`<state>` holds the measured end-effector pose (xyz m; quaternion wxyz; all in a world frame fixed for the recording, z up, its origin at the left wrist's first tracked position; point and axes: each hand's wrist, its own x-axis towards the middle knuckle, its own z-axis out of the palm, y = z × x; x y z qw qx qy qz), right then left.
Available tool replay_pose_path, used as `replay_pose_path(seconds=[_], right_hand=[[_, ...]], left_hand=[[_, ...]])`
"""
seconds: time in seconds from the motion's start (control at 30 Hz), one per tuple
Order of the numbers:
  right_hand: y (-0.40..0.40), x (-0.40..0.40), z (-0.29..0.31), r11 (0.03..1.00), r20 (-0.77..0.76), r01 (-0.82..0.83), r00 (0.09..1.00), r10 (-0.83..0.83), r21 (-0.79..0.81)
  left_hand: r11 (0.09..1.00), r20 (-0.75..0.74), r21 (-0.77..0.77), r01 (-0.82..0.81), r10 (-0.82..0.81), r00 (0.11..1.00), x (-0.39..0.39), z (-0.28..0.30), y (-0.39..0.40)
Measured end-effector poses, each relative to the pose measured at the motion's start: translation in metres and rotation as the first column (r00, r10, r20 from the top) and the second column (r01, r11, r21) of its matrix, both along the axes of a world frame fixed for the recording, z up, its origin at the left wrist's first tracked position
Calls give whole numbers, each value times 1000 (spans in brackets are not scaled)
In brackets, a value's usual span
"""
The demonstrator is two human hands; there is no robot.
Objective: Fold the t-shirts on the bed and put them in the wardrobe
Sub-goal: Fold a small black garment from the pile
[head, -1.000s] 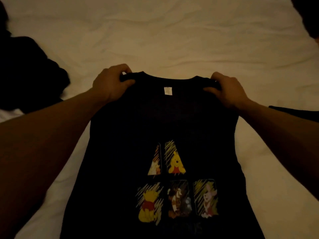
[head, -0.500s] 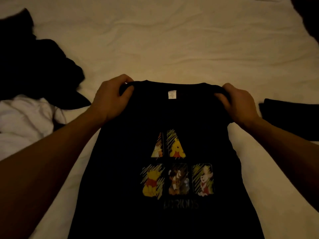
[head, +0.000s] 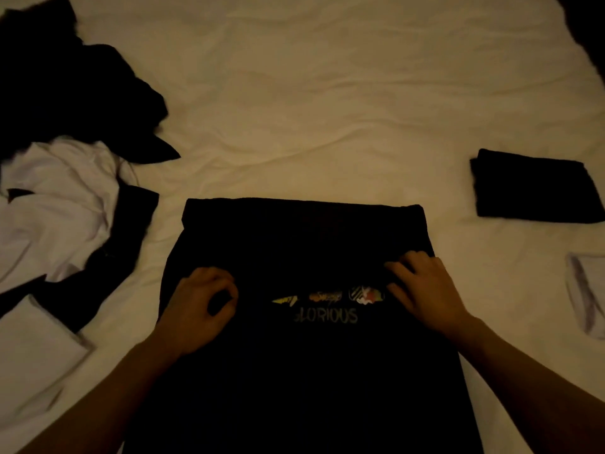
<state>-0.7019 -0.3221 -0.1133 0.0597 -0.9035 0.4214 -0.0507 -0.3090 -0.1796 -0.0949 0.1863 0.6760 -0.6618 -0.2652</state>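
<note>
A black t-shirt (head: 304, 371) with a cartoon print and the word "GLORIOUS" lies on the bed in front of me. Its upper part is folded down over the print, so only a strip of the pictures shows. My left hand (head: 199, 306) pinches the folded-over edge at the left, fingers curled against the thumb. At the right end of the same edge, my right hand (head: 425, 290) holds the cloth with bent fingers. Both forearms reach in from the bottom.
A loose heap of black clothes (head: 65, 93) and a crumpled white garment (head: 55, 204) lie at the left. A folded black shirt (head: 537, 188) sits at the right, with a small white item (head: 586, 290) below it. The cream sheet (head: 327, 109) stretches beyond.
Both hands have drawn the collar edge of the black t-shirt down toward me, folding its top over most of the print. The view has widened to show the piles at both sides.
</note>
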Motion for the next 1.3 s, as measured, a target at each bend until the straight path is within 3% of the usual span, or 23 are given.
replay_pose_path(seconds=[0.1,0.17,0.23,0.27,0.33,0.37,0.43,0.5,0.63,0.73,0.8,0.87,0.93,1.0,1.1,1.2,1.3], right_hand=[[12,-8,5,995,26,15,1000,-17,99],[12,-8,15,994,77,35,996,-44,105],[1,-6,25,976,197,209,956,-218,67],[-8,-2,31,928,275,356,887,-371,105],[-33,5,40,727,326,576,652,-685,375],[-44,8,41,596,272,603,545,-793,530],[-60,16,39,454,181,581,466,-866,676],[-69,23,32,448,171,567,474,-864,692],[-86,34,12,454,177,537,488,-855,711],[-91,36,6,449,303,451,359,-883,772],[-89,30,3,470,390,433,265,-882,769],[-85,20,-1,489,428,462,237,-872,740],[-79,14,-6,501,397,494,307,-865,710],[-72,15,-10,507,347,529,377,-859,681],[-67,21,-10,522,324,608,412,-852,598],[-66,25,-12,561,318,663,463,-828,496],[-69,28,-10,518,322,656,406,-855,549]], left_hand=[[972,-173,-34,-232,223,959,-7,7,4],[887,-197,-126,-445,417,887,-7,16,-8],[768,-170,-160,-620,597,784,-3,22,-28],[705,-187,-139,-695,670,718,0,24,-38],[604,-219,-75,-793,766,604,4,26,-57],[584,-207,-33,-811,790,577,6,26,-65],[591,-165,77,-803,801,575,7,20,-77],[608,-164,114,-786,792,589,8,15,-85],[563,-266,98,-820,809,524,18,11,-103],[569,-367,172,-804,795,483,31,13,-115],[542,-494,263,-798,786,371,38,13,-117],[535,-552,337,-774,779,298,43,8,-114],[568,-506,330,-754,781,366,47,-3,-109],[617,-362,218,-756,771,524,47,-12,-102],[660,-165,25,-751,743,648,38,-15,-95],[655,-132,-98,-749,737,662,36,-16,-96],[604,-254,2,-797,771,584,33,-10,-101]])
